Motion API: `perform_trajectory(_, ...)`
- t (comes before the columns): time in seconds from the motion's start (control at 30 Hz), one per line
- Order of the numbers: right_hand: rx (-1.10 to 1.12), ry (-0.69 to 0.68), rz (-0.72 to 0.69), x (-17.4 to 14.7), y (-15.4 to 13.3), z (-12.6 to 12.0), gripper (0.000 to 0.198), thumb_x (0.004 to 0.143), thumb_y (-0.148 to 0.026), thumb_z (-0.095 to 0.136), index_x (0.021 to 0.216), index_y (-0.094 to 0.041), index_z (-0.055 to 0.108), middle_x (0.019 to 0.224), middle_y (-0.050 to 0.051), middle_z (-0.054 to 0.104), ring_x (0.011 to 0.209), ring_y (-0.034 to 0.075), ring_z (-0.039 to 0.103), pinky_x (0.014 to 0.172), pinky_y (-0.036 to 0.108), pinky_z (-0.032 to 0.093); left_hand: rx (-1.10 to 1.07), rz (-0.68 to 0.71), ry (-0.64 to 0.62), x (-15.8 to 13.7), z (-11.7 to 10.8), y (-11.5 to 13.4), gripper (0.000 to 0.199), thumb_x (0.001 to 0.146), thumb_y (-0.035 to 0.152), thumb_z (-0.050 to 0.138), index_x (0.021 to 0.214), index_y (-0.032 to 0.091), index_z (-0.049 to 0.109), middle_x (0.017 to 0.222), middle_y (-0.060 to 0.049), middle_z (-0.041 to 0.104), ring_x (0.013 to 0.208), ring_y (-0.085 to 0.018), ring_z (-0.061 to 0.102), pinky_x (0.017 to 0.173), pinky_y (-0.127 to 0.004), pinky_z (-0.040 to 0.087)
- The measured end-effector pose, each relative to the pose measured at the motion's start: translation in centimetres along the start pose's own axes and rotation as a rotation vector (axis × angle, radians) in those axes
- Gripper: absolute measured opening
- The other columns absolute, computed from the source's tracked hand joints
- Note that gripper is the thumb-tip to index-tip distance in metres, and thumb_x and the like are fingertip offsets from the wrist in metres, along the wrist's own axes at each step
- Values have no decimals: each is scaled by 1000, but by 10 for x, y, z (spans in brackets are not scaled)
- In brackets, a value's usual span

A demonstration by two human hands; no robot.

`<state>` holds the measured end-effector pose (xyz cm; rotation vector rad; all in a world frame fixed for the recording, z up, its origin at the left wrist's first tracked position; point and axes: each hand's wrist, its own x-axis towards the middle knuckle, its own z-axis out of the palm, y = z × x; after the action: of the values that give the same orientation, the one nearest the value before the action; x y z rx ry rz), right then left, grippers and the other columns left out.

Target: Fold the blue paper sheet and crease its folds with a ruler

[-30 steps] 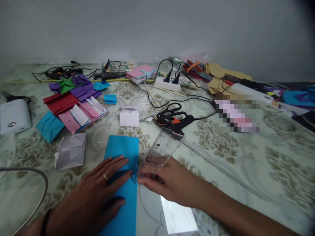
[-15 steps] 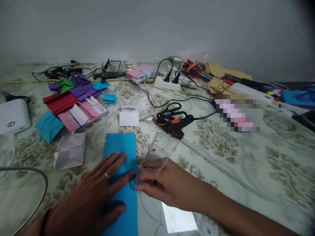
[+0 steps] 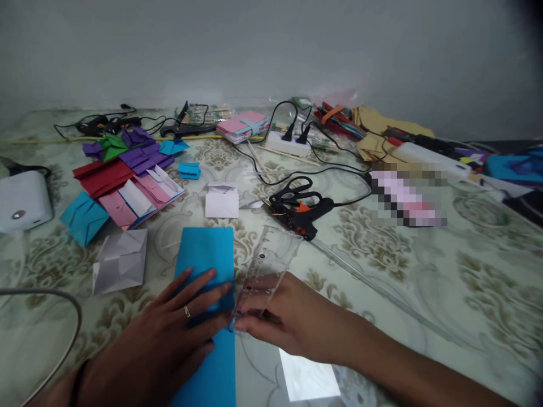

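Note:
A long blue paper strip (image 3: 207, 249) lies lengthwise in front of me on the patterned tabletop. My left hand (image 3: 178, 322) rests flat on it, fingers spread, a ring on one finger. At the strip's right edge, my right hand (image 3: 267, 316) grips a clear plastic ruler (image 3: 275, 249) between thumb and fingers. One end of the ruler touches the blue edge near my left fingertips; its other end slants up and away. A small crumpled bit of blue shows at that contact spot, mostly hidden by the fingers.
Folded coloured papers (image 3: 110, 175) and a grey folded paper (image 3: 121, 260) lie at left, near a white power bank (image 3: 25, 200). Beyond the ruler are black scissors (image 3: 292, 192), a glue gun (image 3: 305, 217) and a power strip (image 3: 288, 144). A clear stick (image 3: 382, 291) stretches rightward.
My left hand's fingers have shifted on the blue strip, the thumb drawing closer to the index finger. The right hand and ruler have moved very slightly.

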<state>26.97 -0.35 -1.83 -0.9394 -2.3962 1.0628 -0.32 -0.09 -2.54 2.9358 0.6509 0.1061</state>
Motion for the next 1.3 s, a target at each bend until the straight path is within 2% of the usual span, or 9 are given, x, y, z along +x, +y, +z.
perform_trajectory(0.17,3,3,-7,0,1,-1,35,108,-39,50,92,-17,71,89,5,70,83,17,65,73,27,46,-45,-15,2,-1,2,-1,51,95,34,65,145,32,56,166,0,40,154,-32,34,125,-55,35)
perform_trajectory(0.4,-35,-9,-29,-1,0,-1,34,109,-39,49,90,-18,69,85,3,68,81,16,63,72,27,44,-11,-80,2,-3,4,1,52,97,33,63,147,31,54,169,2,34,155,-31,32,124,-57,35)
perform_trajectory(0.6,-66,-58,-46,-1,-1,-1,35,108,-41,51,86,-19,68,86,3,70,87,17,64,78,28,46,-45,-162,42,-3,4,-1,59,97,29,61,154,30,48,165,-2,41,151,-35,39,122,-61,37)
perform_trajectory(0.8,-75,-85,-109,0,-3,0,35,108,-41,51,88,-20,70,83,2,72,85,17,65,78,30,46,-25,-158,35,-5,5,-2,58,96,27,60,153,29,49,164,-2,44,149,-38,42,121,-63,38)
perform_trajectory(1.0,-46,-91,-156,-1,-5,4,36,108,-42,52,90,-19,74,85,2,74,86,16,66,81,30,47,-10,-160,8,-4,5,-2,66,97,28,60,159,32,40,165,-3,41,150,-38,41,120,-64,39)
perform_trajectory(1.1,-14,-95,-181,-2,-6,6,33,106,-43,56,92,-20,74,89,2,76,88,16,67,83,30,48,-30,-173,2,-3,3,-2,65,96,28,61,158,33,42,165,-2,41,150,-39,41,121,-64,38)
perform_trajectory(1.3,-35,-183,-276,-3,-9,10,33,104,-41,60,78,-22,68,86,-2,76,91,16,67,87,31,45,-54,-176,29,-3,3,0,62,97,30,60,157,33,44,165,-1,41,151,-37,39,121,-65,36)
